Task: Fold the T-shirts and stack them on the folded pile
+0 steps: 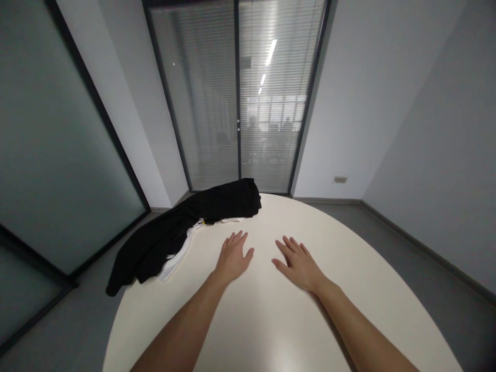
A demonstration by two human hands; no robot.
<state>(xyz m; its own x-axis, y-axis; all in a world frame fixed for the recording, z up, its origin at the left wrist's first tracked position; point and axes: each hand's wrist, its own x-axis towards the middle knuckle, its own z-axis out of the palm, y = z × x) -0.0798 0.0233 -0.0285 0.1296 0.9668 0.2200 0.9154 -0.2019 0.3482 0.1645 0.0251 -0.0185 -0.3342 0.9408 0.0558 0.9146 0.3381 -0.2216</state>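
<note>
My left hand (pixel 233 257) is palm down over the white round table (pixel 267 330), fingers stretched and thumb apart, holding nothing. To its right, my right hand (pixel 298 263) is also palm down at the table with fingers spread and nothing in it. A heap of black clothing (pixel 186 217) lies along the far left part of the table, just beyond my left hand and apart from it. One end of the black cloth hangs over the table's left edge. White cloth (pixel 179 261) shows from under the black heap, with a small yellow bit near its upper end.
Behind the table stands a glass partition with blinds (pixel 271 129). A frosted glass panel (pixel 58 129) in a dark frame is on the left. Pale walls meet at the right, with a small wall plate (pixel 340 180) low down. Grey floor (pixel 387 248) surrounds the table's curved edge.
</note>
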